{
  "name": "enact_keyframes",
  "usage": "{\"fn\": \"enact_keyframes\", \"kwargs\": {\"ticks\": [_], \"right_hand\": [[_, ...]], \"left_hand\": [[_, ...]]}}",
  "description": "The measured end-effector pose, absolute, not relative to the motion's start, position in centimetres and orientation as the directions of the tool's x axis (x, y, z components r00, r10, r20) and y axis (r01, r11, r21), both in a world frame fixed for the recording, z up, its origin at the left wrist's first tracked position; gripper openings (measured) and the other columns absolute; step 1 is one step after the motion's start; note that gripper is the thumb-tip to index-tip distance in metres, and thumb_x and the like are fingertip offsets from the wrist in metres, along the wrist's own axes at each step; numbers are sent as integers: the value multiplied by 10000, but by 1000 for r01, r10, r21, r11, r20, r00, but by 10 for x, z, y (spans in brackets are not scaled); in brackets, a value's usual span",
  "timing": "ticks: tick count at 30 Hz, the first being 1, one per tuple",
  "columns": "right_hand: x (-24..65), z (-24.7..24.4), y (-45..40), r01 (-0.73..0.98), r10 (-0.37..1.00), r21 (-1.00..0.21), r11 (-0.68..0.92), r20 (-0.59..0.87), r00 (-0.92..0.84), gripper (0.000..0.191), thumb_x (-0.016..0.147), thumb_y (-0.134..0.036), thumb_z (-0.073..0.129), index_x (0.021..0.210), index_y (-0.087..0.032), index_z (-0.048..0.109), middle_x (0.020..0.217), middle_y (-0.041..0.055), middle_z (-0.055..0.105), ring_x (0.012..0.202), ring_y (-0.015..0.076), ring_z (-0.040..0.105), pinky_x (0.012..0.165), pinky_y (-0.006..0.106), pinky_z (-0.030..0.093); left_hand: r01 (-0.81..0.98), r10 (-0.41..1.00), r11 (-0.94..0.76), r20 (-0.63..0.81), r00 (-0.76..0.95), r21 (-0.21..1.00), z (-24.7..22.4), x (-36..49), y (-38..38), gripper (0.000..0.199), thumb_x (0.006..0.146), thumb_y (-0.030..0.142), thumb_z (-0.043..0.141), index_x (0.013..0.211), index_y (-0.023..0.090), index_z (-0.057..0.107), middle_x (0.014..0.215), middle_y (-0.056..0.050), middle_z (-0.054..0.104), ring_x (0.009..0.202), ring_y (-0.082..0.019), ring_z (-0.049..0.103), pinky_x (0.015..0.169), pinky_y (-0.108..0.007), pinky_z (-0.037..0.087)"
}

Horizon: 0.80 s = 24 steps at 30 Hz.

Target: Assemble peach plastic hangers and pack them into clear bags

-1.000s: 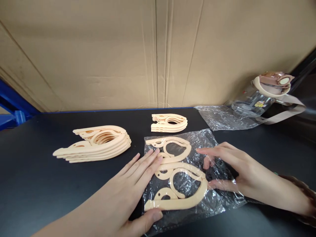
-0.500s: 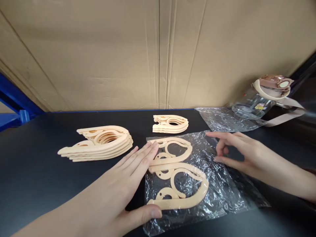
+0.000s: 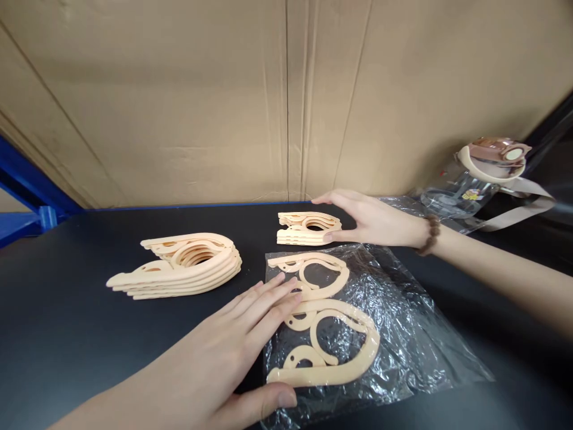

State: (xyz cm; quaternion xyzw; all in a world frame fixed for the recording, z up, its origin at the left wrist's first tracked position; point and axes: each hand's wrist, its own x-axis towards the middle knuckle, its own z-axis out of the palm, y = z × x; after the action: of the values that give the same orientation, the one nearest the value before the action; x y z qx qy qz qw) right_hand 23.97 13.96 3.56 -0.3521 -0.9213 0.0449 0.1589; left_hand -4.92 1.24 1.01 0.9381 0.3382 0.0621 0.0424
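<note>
Flat on the clear plastic bag [image 3: 394, 334] lies my left hand [image 3: 242, 340], fingers stretched out across its left side. Inside the bag are two cream folding hangers, a farther one [image 3: 335, 280] and a nearer one [image 3: 369, 346]; my left fingers cover part of them. My right hand [image 3: 362, 218] reaches round the right end of a small stack of folded hangers [image 3: 290, 236] behind the bag, thumb at the near side and fingers behind, spread apart. A larger stack of the same hangers [image 3: 197, 275] rests left of the bag.
A clear drink bottle [image 3: 465, 185] with a brown lid and a strap leans at the back right. Under it lies another plastic bag [image 3: 398, 203]. A cardboard wall [image 3: 201, 119] closes off the back of the black table [image 3: 54, 298]; a blue metal frame [image 3: 27, 179] stands at left.
My right hand has moved left and away from me, from beside the bag to the small hanger stack. My left hand has shifted slightly on the bag, staying flat.
</note>
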Motion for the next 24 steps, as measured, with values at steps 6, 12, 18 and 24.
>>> {"fn": "enact_keyframes", "kwargs": {"ticks": [6, 12, 18, 24], "right_hand": [[219, 28, 162, 650, 687, -233, 723, 145, -712, 879, 784, -633, 625, 1469, -164, 334, 1324, 155, 581, 1171, 332, 563, 979, 509, 442], [221, 27, 163, 637, 679, -237, 734, 223, -699, 829, 786, -537, 664, 1459, -172, 346, 1179, 100, 662, 1031, 283, 620, 935, 460, 459], [263, 40, 142, 736, 757, -212, 643, 321, -569, 856, 778, -614, 638, 1477, -231, 325, 1177, 93, 652, 1009, 290, 634, 867, 435, 488], [322, 50, 91, 872, 871, -124, 473, 213, -442, 741, 808, -569, 626, 1432, -288, 340, 1196, 81, 631, 912, 255, 659, 742, 362, 523]], "left_hand": [[634, 643, -765, 74, 762, 115, 5, -55, 15, 685, 959, 479, 480, 1542, 279, 181, 1572, -9, 271, 1406, -254, 354, 1093, -417, 401], [626, 653, -752, 102, 750, 205, 5, -56, 17, 713, 939, 471, 520, 1542, 297, 181, 1590, -3, 228, 1424, -264, 310, 1115, -411, 359], [646, 666, -740, 73, 742, 190, 2, -54, 17, 702, 951, 488, 489, 1544, 304, 162, 1592, -1, 201, 1435, -270, 277, 1106, -434, 351], [675, 690, -719, 52, 722, 163, -2, -54, 16, 656, 965, 494, 451, 1537, 292, 203, 1605, -26, 139, 1453, -300, 205, 1116, -499, 311]]}}
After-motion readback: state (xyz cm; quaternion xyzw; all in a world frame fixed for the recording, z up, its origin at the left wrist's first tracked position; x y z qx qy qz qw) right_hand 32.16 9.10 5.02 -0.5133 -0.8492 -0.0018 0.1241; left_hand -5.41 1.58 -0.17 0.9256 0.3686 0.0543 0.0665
